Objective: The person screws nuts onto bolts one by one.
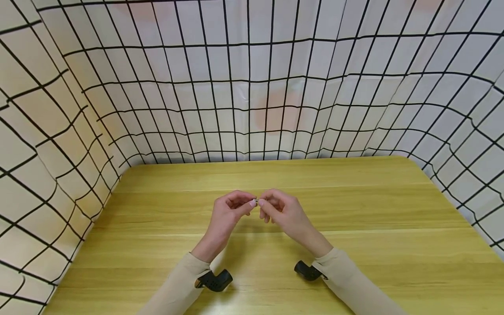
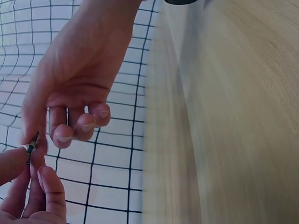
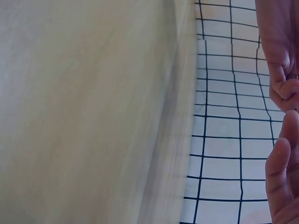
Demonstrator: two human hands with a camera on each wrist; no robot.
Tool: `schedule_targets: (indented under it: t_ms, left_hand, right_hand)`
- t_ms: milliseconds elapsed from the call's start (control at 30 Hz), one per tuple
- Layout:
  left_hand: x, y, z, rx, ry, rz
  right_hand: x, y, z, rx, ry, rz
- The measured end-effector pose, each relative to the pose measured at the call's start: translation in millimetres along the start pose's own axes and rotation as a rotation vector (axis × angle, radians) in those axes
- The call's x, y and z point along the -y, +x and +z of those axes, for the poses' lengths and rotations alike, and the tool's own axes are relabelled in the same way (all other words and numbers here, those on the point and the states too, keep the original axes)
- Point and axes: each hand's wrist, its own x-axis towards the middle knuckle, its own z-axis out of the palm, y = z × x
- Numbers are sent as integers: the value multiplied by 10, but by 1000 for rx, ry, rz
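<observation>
Together just below the center of the head view, a person's left hand (image 1: 231, 212) and right hand (image 1: 284, 212) each pinch a small metallic piece (image 2: 31, 148), which sits between their fingertips above a wooden table (image 1: 378, 210). At lower left of the left-wrist view, its dark, narrow end tilts upward; its exact kind seems too small to tell. Black-gridded white sheeting (image 1: 260, 61) spans the upper frame.

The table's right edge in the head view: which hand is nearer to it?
Right. The right hand is over the table, left of that edge; the left hand is farther left, past the right hand, both pinching a small metal piece.
</observation>
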Motion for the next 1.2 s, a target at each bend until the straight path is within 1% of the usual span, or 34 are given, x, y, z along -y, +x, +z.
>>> schedule_targets:
  t_ms: [167,433,500,633,700,867,1033,1133,1200]
  left_hand:
    - [-2,3,12,12,7,17]
    - [10,8,8,-10,4,12]
    - [11,9,6,-17,4,7]
    - [14,8,1,-17,-2,4]
    - [15,8,-2,-13,-4,4]
    - [20,7,-5,-1,-12,5]
    - [12,0,9,19,-2,15]
    - [11,-1,19,25,3,18]
    - [13,0,20,24,2,18]
  right_hand:
    - [16,1,3,-8,-1,5]
    - [20,-16,-16,-4,-6,42]
    - [17,-21,-22,-6,-12,25]
    - [7,-22,-25,-8,-40,-35]
    - [10,-20,-21,-12,-50,-45]
    - [48,-18,-15,-9,-66,-1]
    - [49,-11,-13,2,-47,13]
    - [12,-3,-10,4,-50,17]
    - [-54,4,-11,4,-55,20]
